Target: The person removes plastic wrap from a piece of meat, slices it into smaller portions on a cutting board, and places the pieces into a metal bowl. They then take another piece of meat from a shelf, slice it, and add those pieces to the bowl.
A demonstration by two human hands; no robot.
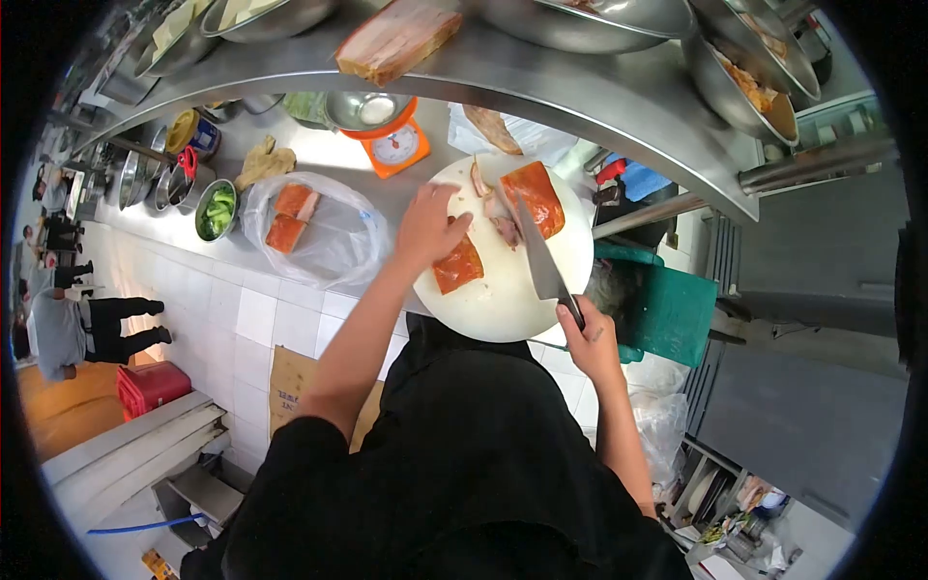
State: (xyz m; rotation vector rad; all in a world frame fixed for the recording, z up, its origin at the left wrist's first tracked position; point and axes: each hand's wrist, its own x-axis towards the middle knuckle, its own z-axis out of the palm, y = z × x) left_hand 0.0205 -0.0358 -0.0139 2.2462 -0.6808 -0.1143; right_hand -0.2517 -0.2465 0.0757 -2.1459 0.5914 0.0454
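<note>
My right hand [590, 340] is closed around the handle of a cleaver-like knife [543, 263], its broad blade pointing up across the round white cutting board [503, 314]. The blade lies along the left edge of a brown-skinned slab of roast pork [537, 201]. My left hand [428, 230] reaches over the board's left side, thumb and fingers apart. Its thumb is right at the upper edge of a smaller roast pork piece [458, 268]. Between the two pieces lie meat trimmings [501, 220], and another strip stands at the board's upper left.
Left of the board, a clear plastic bag [333, 227] holds two pork pieces [293, 215]. An orange scale [396, 145] carries a metal bowl. Overhead, a steel shelf [580, 106] bears bowls and a pork slab [398, 41]. A green bin [677, 307] stands at right; a person [72, 319] is far left.
</note>
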